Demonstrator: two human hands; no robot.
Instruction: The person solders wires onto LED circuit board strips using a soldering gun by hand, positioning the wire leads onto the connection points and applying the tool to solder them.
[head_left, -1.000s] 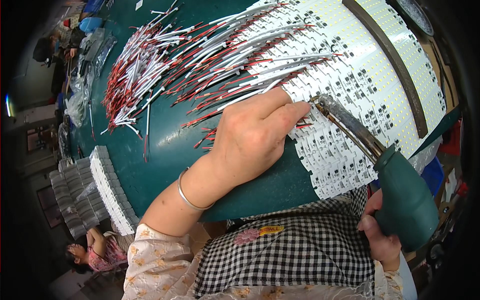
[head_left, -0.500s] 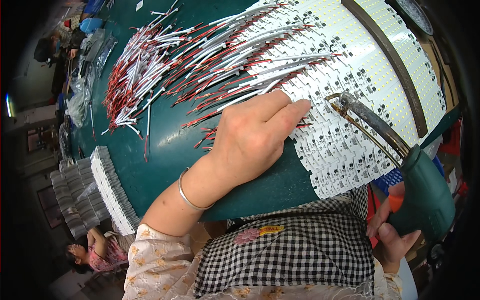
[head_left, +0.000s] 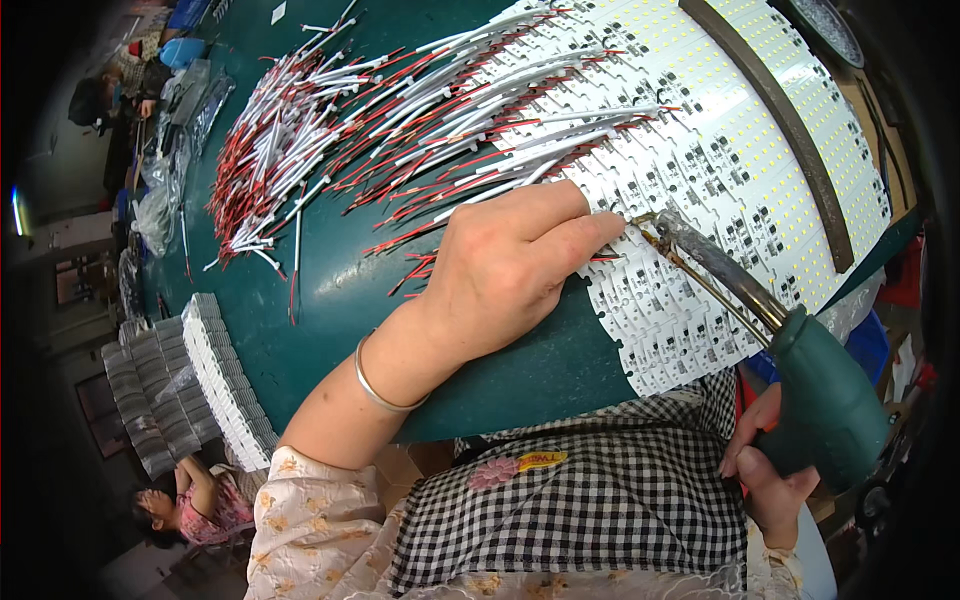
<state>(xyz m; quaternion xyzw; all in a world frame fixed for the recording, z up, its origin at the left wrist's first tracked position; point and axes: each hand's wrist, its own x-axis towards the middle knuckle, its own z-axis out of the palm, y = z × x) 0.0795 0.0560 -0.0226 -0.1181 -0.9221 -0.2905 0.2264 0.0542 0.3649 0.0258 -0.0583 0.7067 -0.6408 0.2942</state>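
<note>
My left hand [head_left: 510,260], with a bangle at the wrist, is closed in a pinch over the white LED circuit boards [head_left: 680,320]. A thin wire end shows at its fingertips; the rest of that wire is hidden by the hand. In my right hand [head_left: 765,470] is a green soldering gun [head_left: 830,400] with a thin metal tube alongside its barrel. The gun's hot tip [head_left: 645,222] is right beside my left fingertips, at a board. Red-and-white wires [head_left: 470,140] fan out beyond my left hand, several with their ends lying on the boards.
A loose heap of wires [head_left: 280,150] lies on the green table [head_left: 340,290]. A dark curved bar [head_left: 780,110] rests across the boards. Stacked boards [head_left: 225,370] stand at the left edge. Another person [head_left: 195,505] sits at the lower left. A blue basket [head_left: 870,350] is at right.
The soldering gun has moved left, bringing its tip from a short way off up to my left fingertips. My left hand has shifted only slightly.
</note>
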